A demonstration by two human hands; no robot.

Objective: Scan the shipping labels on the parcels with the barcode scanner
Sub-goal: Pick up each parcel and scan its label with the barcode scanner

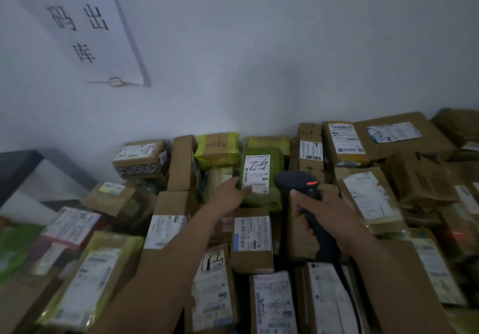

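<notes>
The person's right hand [321, 204] is wrapping its fingers round the handle of the barcode scanner [298, 180], thumb lying up near the head, where a red light is glowing. The left hand [229, 195] is reaching to the green parcel [276, 167] propped up in the middle of the heap. Its thumb is lying on the lower left corner of the shipping label [256, 170] and a finger is going past the parcel's edge, so it seems to be pinching that edge, though I cannot see behind it. The worry is that thumb: it is sitting right beside the barcode strip at the label's foot and may be masking part of it, so the read could fail. The scanner head is also hanging just right of the label, near other labelled boxes, and could be catching a neighbour's code instead. The cable [346, 281] is trailing down over the front boxes and could be snagging a corner and dragging something off. Nothing is separating scanned parcels from unscanned ones, so some may be getting missed or read twice. As for containers, the heap is all taped cardboard boxes [252, 258] and green or yellow plastic bags, every one closed, so their contents are staying hidden, as is whatever is bearing the heap.
</notes>
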